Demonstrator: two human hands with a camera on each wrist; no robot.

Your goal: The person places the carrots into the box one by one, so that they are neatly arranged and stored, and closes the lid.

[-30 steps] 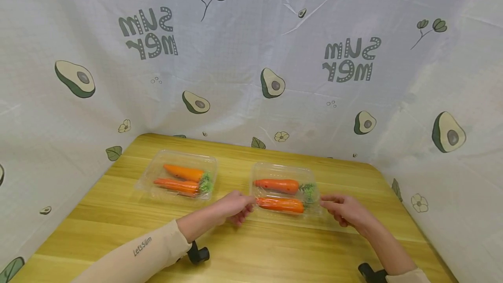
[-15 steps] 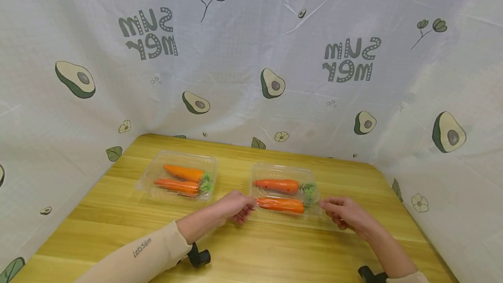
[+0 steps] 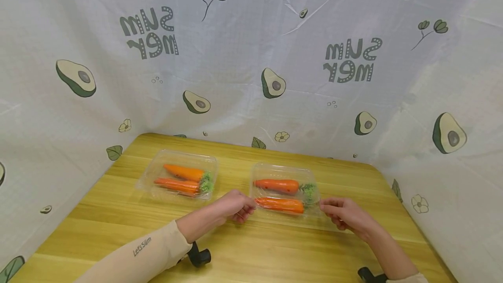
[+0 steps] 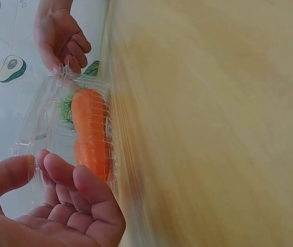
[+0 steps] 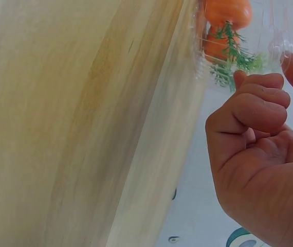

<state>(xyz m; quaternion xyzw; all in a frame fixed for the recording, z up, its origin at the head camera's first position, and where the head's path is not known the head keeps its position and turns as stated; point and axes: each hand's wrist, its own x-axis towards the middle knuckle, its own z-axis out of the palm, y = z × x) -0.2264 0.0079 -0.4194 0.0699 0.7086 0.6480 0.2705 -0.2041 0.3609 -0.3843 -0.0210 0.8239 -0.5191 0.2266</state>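
A clear plastic clamshell container sits on the table with two orange carrots inside, a rear carrot and a front carrot. Their green tops point to the right. My left hand pinches the container's front left corner between thumb and forefinger, the other fingers curled. At the front right corner, my right hand pinches the rim in the same way. The left wrist view catches the thin plastic rim at the left fingertips. Whether the lid is fully pressed down I cannot tell.
To the left stands another clear container holding two carrots with green tops. Both rest on a wooden table. A white curtain printed with avocados hangs behind the table and along its sides.
Both hands keep their grip on the container with barely any movement. The shine on the plastic over the front carrot has lessened. The other container has stayed put.
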